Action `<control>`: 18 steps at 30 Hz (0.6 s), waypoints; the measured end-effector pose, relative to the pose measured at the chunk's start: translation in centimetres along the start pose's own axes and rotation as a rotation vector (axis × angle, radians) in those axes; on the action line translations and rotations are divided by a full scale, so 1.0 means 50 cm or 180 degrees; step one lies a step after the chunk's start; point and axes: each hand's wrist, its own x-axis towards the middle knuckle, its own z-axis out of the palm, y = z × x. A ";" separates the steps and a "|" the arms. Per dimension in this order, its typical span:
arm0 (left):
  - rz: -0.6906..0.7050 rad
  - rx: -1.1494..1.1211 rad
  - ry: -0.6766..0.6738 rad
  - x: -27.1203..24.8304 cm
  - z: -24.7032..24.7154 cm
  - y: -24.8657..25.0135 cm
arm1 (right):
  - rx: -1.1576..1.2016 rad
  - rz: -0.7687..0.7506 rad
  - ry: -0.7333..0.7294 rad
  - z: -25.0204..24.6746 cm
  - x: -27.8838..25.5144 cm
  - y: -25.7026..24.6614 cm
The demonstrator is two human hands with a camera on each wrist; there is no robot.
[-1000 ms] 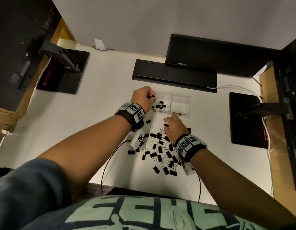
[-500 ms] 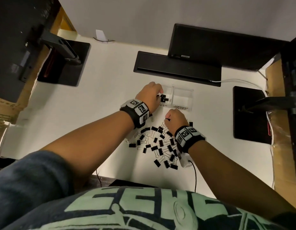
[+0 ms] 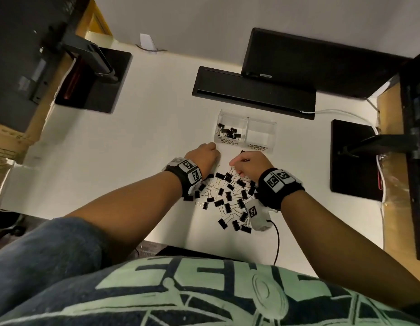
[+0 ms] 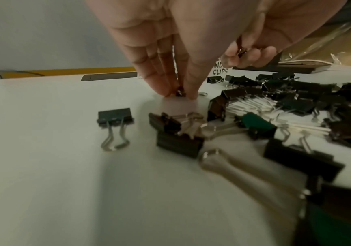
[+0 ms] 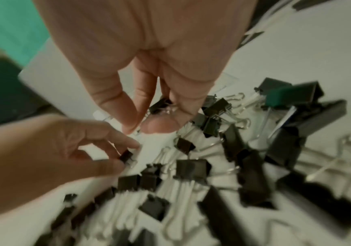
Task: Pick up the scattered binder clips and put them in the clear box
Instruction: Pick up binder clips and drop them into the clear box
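A loose heap of black binder clips (image 3: 228, 198) with silver wire handles lies on a white desk (image 3: 138, 147), near the person's body and between both wrists. At the heap's far left edge, the left hand (image 3: 204, 156) points its fingers down at the desk, and the fingertips (image 4: 191, 93) pinch one small black clip (image 4: 179, 93) against the surface. Just right of it, the right hand (image 3: 249, 162) hovers over the far edge of the heap with its fingers curled, its thumb and fingers (image 5: 166, 123) gripping another small clip (image 5: 159, 104) clear of the pile. Beyond both hands, just far of the fingertips, stands the clear box (image 3: 273, 124), which has two compartments. The left compartment, labelled small binder clips, holds several black clips (image 3: 229, 132); the right one is labelled medium binder clips. Farther off lie a black keyboard (image 3: 253, 92) and monitor stands (image 3: 93, 78)
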 end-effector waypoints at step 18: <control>-0.0381 -0.1036 -0.0069 -0.078 -0.006 0.006 | -0.1736 -0.0603 0.0054 0.048 -0.001 0.034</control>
